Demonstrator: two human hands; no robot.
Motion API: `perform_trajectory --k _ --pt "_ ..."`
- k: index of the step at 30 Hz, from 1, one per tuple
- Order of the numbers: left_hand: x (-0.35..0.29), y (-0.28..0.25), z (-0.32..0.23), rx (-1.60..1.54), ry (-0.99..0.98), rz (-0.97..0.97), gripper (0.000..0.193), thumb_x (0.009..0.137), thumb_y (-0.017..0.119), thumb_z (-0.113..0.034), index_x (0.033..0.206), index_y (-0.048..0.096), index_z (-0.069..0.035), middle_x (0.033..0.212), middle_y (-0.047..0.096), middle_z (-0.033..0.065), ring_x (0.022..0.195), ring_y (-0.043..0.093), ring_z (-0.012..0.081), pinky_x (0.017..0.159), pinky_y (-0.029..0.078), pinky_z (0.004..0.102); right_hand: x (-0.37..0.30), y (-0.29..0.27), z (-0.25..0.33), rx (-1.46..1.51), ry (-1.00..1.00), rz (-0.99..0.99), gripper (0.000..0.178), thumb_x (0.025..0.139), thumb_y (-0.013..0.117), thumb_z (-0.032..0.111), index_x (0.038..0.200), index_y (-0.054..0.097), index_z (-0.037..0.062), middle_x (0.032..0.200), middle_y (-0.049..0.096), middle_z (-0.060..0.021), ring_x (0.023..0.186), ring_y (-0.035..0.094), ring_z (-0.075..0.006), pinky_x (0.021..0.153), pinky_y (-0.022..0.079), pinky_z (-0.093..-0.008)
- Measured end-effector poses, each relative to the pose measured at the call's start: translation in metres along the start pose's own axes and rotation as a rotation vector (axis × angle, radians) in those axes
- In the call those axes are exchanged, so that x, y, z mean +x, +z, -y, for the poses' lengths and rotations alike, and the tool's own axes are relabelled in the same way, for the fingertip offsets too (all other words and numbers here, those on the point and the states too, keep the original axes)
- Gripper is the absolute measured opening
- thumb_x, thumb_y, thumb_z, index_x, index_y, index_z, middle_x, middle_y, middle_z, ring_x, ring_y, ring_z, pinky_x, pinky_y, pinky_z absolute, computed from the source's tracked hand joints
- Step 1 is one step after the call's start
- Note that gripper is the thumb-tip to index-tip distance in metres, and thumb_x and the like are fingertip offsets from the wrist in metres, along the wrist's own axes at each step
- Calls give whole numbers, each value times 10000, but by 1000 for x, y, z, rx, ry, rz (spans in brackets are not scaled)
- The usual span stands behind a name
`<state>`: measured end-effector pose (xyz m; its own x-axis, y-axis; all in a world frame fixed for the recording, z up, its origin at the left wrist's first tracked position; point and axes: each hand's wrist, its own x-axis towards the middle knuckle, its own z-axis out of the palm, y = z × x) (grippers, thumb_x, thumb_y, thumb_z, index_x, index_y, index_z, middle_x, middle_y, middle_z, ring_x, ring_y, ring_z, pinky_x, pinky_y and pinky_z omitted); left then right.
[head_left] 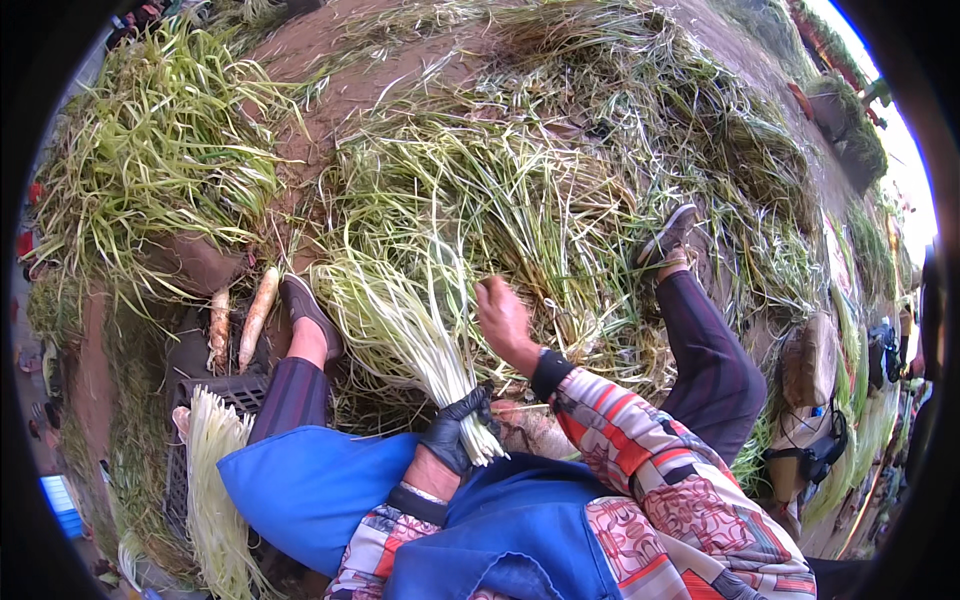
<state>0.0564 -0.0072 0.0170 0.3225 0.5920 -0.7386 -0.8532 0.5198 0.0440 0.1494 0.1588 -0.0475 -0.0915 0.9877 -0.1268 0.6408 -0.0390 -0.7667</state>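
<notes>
My left hand (456, 432), in a black glove, is closed round the white stem ends of a bunch of garlic chives (425, 345). The bunch rests over my lap, its pale green leaves fanning up and away to the left. Bare and with curled fingers, my right hand (505, 318) is just right of the bunch, above the loose leaves. Whether a thin leaf is caught in its fingers is too small to tell. A large heap of loose green leaves (500, 200) spreads on the ground between my feet.
A dark plastic crate (222, 392) stands left of my knee, with another pale bunch of chives (215, 480) across it. Two long, pale tapered pieces (257, 318) lie by my left shoe (310, 315). A tall leaf pile (160, 150) stands far left. Bags (808, 360) are at the right.
</notes>
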Motion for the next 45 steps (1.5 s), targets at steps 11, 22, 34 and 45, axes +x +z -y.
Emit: perform_trajectory --k 11,22,34,45 --pt "-7 7 -40 30 473 241 207 806 627 21 997 589 -47 1076 643 155 789 634 183 713 528 374 11 -85 -30 -309 -289 -127 97 828 614 139 816 619 43 758 596 -124 676 595 -264 623 480 -392" --pt "28 -8 -24 198 494 -62 187 815 688 -21 996 643 -19 850 686 77 674 629 146 591 506 250 -93 -102 9 201 -32 496 208 832 682 224 927 650 40 809 668 -106 719 638 -193 679 507 -334" --pt "33 -21 -22 327 499 -186 235 754 703 54 979 645 13 779 645 60 623 616 170 567 503 274 -113 -95 11 177 -161 617 243 860 655 258 939 647 29 844 651 -119 763 639 -251 671 518 -368" --pt "30 -19 -16 282 543 -177 310 741 692 93 1033 639 1 854 656 62 691 629 173 624 516 274 -68 -50 27 791 565 715 236 862 698 234 969 645 31 763 617 -38 611 561 -118 492 442 -266"
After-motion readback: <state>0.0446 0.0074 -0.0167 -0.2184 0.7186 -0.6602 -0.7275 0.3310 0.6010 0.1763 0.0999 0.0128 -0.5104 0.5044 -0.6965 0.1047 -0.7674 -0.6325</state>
